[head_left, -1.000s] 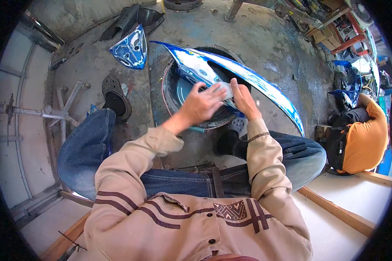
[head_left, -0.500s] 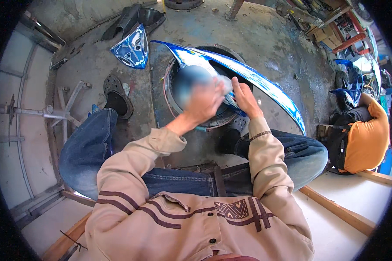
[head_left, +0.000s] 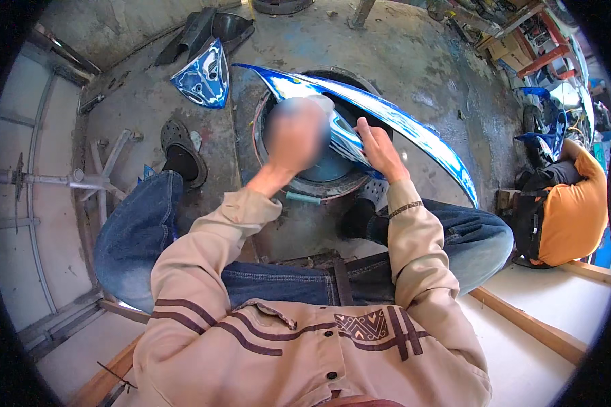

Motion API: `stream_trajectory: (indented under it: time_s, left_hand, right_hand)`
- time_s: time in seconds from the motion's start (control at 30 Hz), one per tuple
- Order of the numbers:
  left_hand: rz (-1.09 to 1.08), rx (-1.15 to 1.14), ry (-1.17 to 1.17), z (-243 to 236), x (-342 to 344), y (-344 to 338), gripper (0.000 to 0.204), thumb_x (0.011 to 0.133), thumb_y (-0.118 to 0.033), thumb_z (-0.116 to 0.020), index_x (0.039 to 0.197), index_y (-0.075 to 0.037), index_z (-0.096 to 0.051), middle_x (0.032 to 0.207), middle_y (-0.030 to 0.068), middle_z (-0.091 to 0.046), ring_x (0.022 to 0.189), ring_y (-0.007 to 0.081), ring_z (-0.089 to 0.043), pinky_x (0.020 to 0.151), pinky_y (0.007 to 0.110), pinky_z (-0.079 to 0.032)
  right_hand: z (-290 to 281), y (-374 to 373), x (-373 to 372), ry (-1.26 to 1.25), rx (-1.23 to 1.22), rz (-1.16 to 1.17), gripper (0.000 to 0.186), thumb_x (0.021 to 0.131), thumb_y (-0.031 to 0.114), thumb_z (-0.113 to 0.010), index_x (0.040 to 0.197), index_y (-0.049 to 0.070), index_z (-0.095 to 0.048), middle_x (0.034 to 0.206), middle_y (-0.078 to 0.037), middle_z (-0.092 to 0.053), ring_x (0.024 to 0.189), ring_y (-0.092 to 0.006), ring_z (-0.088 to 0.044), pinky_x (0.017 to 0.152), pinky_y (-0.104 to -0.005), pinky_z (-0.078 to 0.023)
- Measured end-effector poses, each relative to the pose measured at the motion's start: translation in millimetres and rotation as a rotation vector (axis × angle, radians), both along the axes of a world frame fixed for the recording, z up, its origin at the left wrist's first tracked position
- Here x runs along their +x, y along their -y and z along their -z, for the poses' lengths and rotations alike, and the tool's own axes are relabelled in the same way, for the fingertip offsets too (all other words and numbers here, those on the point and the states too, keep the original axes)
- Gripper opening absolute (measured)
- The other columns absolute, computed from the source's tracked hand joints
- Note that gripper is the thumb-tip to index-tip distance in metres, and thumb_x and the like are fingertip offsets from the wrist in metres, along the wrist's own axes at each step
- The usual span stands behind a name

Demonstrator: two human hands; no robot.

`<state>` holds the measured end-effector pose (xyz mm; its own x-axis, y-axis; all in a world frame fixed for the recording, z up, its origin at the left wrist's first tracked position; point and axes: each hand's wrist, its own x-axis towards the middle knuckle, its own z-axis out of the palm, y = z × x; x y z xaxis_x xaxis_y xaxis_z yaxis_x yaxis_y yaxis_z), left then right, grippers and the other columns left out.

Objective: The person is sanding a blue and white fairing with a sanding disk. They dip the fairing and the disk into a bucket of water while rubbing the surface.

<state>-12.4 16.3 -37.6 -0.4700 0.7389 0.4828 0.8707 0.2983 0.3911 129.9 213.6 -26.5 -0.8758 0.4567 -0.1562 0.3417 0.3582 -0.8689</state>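
Over round metal drum [head_left: 305, 186] on concrete floor: long blue-white motorcycle fairing panel [head_left: 414, 132], long axis running upper-left to lower-right. Right hand [head_left: 380, 149] grasping panel's near edge mid-length, fingers laid on it. Left hand [head_left: 297, 136] motion-blurred, over panel's left part, nearer pointed tip; grip state cannot tell. Second blue panel [head_left: 202, 81] lies apart, upper left.

Both hands, left hand [head_left: 296, 136] blurred, right hand [head_left: 380, 148], on blue panel [head_left: 414, 129].
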Motion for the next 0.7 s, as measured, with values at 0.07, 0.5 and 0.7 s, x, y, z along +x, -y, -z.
stream_trajectory:
  time_s: [0.07,0.5,0.7]
  left_hand:
    - [0.096,-0.008,-0.054,-2.4,21.4,-5.9,0.036,0.104,-0.021,-0.066,0.136,-0.007,-0.072,0.146,0.0130,-0.069,0.144,0.0316,-0.058,0.111,0.049,-0.041]
    - [0.070,-0.006,-0.037,-10.0,-10.0,0.8,0.038,0.108,-0.023,-0.062,0.143,-0.012,-0.070,0.145,0.0066,-0.071,0.141,0.0207,-0.062,0.111,0.051,-0.038]
    - [0.024,0.022,-0.009,1.4,-6.0,-1.4,0.038,0.107,-0.024,-0.061,0.141,-0.009,-0.071,0.148,0.0097,-0.069,0.145,0.0257,-0.058,0.110,0.052,-0.039]
  right_hand:
    - [-4.8,0.2,0.3,-0.010,0.002,-0.003,0.082,0.113,0.062,-0.040,0.087,-0.010,-0.065,0.073,-0.020,-0.065,0.072,-0.0272,-0.061,0.073,-0.0468,-0.047]
    - [0.1,-0.2,-0.5,0.007,0.031,0.001,0.081,0.112,0.063,-0.045,0.082,-0.009,-0.065,0.070,-0.019,-0.064,0.069,-0.0243,-0.057,0.070,-0.0459,-0.046]
    - [-3.6,4.6,-2.0,-0.044,0.061,-0.014,0.070,0.111,0.056,-0.054,0.091,-0.010,-0.068,0.070,-0.022,-0.062,0.068,-0.0218,-0.054,0.069,-0.0455,-0.047]
